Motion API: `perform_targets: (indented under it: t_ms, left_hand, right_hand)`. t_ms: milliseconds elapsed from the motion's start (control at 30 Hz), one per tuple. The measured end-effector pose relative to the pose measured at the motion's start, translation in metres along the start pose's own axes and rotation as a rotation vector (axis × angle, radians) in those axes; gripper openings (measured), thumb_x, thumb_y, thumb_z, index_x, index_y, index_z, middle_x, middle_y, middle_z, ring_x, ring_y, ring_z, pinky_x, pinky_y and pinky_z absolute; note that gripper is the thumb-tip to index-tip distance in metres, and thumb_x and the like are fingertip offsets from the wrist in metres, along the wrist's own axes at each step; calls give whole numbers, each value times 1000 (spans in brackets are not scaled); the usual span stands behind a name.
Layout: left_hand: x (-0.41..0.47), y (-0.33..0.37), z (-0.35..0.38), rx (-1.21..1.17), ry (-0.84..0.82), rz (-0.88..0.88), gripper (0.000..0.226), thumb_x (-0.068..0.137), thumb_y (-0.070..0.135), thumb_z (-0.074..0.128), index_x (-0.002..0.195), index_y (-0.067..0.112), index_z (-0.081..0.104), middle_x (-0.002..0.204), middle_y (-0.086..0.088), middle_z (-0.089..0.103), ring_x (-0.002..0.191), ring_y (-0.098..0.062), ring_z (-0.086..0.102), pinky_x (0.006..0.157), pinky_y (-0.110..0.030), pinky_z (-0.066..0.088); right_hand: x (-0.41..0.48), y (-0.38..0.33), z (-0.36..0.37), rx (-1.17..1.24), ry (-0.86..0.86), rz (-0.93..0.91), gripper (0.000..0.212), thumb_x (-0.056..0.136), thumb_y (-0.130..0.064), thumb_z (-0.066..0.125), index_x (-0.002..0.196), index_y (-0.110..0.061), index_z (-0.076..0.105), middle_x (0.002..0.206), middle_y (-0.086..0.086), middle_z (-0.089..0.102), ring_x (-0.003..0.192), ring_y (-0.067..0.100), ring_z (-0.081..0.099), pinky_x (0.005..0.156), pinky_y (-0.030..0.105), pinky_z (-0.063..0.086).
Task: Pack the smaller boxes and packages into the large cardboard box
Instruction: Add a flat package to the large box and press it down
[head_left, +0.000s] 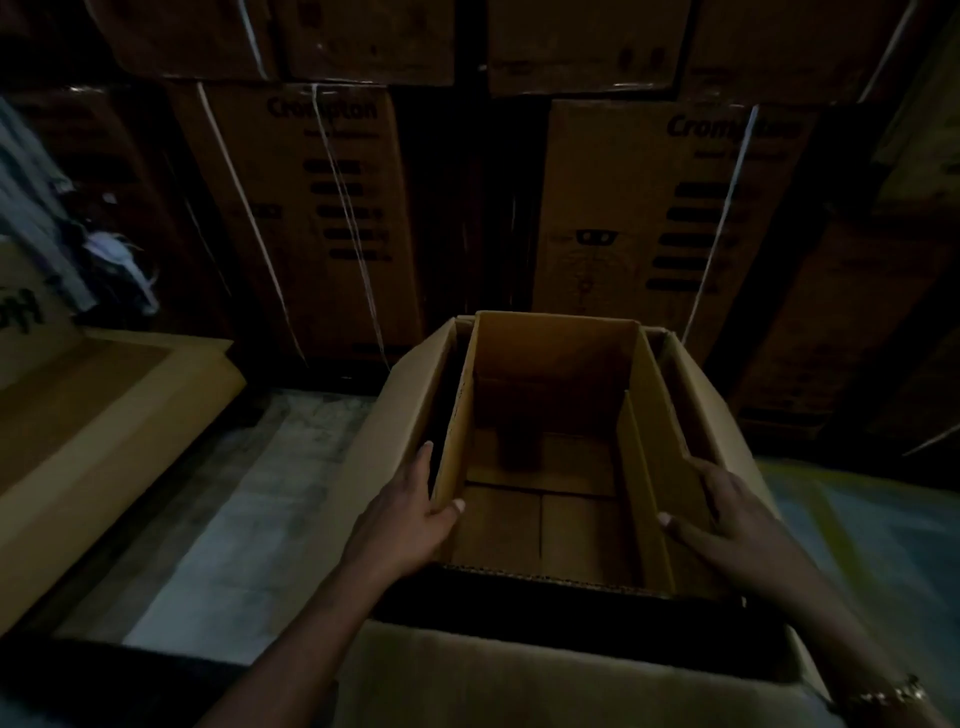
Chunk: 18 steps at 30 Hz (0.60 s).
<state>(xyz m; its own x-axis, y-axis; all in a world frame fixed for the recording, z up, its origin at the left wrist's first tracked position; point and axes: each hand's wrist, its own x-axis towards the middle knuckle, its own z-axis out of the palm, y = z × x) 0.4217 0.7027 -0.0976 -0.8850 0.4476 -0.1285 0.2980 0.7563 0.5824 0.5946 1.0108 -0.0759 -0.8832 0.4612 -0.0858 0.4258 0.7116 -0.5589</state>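
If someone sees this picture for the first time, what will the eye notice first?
The open cardboard box in the middle, empty inside, with the left hand and right hand each holding a side flap. Behind it, tall stacked cartons printed "Crompton" fill the dim background.

Large cardboard box (550, 364) — I read plain brown corrugated board, matt, smooth on faces; fluting shows rough along near cut edge. Stacked cartons (311, 218) behind: same matt brown cardboard, dark print flat, no shine. Straps (726, 205) across them look like pale plastic, slightly glossy. Flat sheet (104, 415) at left — matt cardboard too. Floor (249, 499) looks like grey stone or concrete, mottled, faint sheen; I cannot tell which. Bracelet (883, 693) on wrist glints like metal.
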Motion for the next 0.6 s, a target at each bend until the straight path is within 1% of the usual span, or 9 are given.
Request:
perform_targets:
  t_ms: [100, 133, 200, 233, 300, 400, 467, 600]
  left_hand:
    - [-15, -8, -11, -22, 79, 39, 84, 94, 54, 53, 157, 33, 2, 165, 1, 18, 145, -22, 29, 113, -44, 35]
    - [-19, -11, -14, -27, 101, 49, 82, 94, 53, 53, 157, 32, 5, 164, 1, 20, 144, -21, 30, 112, -43, 36]
    - [-27, -21, -25, -20, 150, 48, 80, 94, 53, 54, 157, 31, 9, 162, 1, 22, 142, -20, 30, 111, -38, 35]
    - [-31, -27, -31, -13, 172, 44, 80, 94, 53, 53, 157, 31, 10, 162, 2, 22, 142, -20, 29, 110, -36, 33]
    - [-36, -41, -43, 5, 204, 39, 78, 94, 53, 53, 157, 30, 12, 162, 2, 23, 143, -19, 28, 111, -35, 30]
    - [-42, -68, -66, 26, 264, 21, 74, 94, 51, 53, 156, 30, 19, 161, 2, 26, 144, -19, 27, 114, -39, 30]
    - [-44, -86, -81, 38, 294, 10, 72, 94, 52, 54, 155, 30, 23, 161, 1, 25, 145, -20, 27, 115, -44, 31]
    - [-49, -132, -116, 17, 326, -20, 72, 94, 51, 55, 155, 27, 24, 163, 1, 21, 147, -20, 24, 116, -48, 29]
  right_hand:
    - [1, -14, 0, -8, -5, -32, 80, 87, -49, 66, 152, -30, 24, 159, 5, 27, 136, 28, 40, 104, 42, 41]
    - [2, -18, 0, -13, -10, -32, 81, 87, -51, 65, 153, -32, 22, 160, 5, 25, 136, 29, 39, 105, 44, 40]
    - [7, -30, 2, -98, -10, -38, 81, 87, -56, 61, 153, -33, 20, 162, 3, 20, 140, 31, 33, 109, 52, 35]
    - [10, -37, 4, -154, -4, -50, 81, 87, -59, 58, 153, -34, 19, 163, 1, 18, 142, 30, 29, 111, 54, 32]
    - [17, -52, 8, -178, 10, -68, 80, 86, -63, 56, 152, -36, 19, 163, -1, 17, 144, 29, 26, 112, 57, 30]
    - [28, -82, 22, -205, 15, -80, 81, 85, -67, 54, 152, -40, 18, 163, -4, 17, 145, 28, 25, 114, 59, 26]
    - [37, -104, 33, -236, -6, -92, 82, 84, -69, 53, 152, -40, 17, 164, -4, 16, 146, 28, 23, 113, 59, 25]
    - [48, -162, 53, -204, -107, -170, 87, 80, -72, 48, 153, -38, 16, 164, -3, 13, 147, 28, 19, 113, 58, 23]
